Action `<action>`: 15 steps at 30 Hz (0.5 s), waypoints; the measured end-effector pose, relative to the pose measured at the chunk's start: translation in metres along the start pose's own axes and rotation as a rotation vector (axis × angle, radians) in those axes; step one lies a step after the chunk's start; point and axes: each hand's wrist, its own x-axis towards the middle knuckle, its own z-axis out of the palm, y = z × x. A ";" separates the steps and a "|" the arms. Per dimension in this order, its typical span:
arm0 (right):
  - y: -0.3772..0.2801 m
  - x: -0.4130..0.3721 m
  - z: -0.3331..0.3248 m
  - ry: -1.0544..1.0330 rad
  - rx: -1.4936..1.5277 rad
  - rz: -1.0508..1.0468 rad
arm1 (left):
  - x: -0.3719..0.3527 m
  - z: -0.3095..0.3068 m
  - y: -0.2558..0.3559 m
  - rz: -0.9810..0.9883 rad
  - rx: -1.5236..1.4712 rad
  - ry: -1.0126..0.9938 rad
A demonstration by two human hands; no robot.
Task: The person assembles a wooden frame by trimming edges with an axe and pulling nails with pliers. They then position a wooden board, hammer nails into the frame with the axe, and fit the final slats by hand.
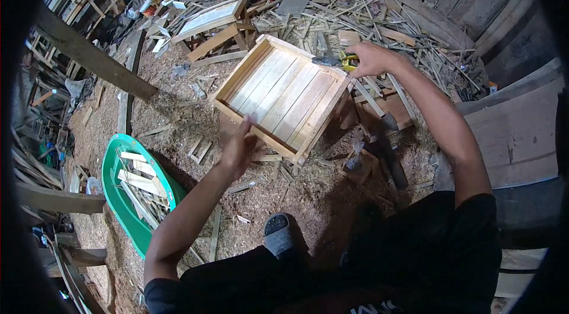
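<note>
Pliers (333, 61) in the right hand (368, 59) meet the wooden tray's (278, 96) rim.

Wood scraps fill a green tub (110, 182), probably offcuts, near a post (98, 56).

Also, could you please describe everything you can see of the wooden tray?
The wooden tray is shallow and rectangular, with pale slats side by side, narrow seams between them, and a raised rim of yellowish-brown boards. It looks unpainted. It lies askew in view above the littered floor, open side up. The left hand holds its near rim; the right hand has yellow-handled pliers at the far-right corner. What supports it underneath is hidden.
</note>
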 end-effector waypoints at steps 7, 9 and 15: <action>0.002 -0.001 -0.013 0.003 -0.006 0.014 | 0.056 0.023 0.009 0.196 -0.259 -0.005; 0.004 -0.007 -0.014 -0.059 0.018 0.013 | 0.098 -0.004 0.010 0.162 -0.177 -0.008; 0.014 -0.012 0.005 -0.154 0.345 -0.109 | 0.126 -0.034 0.071 0.160 0.174 -0.087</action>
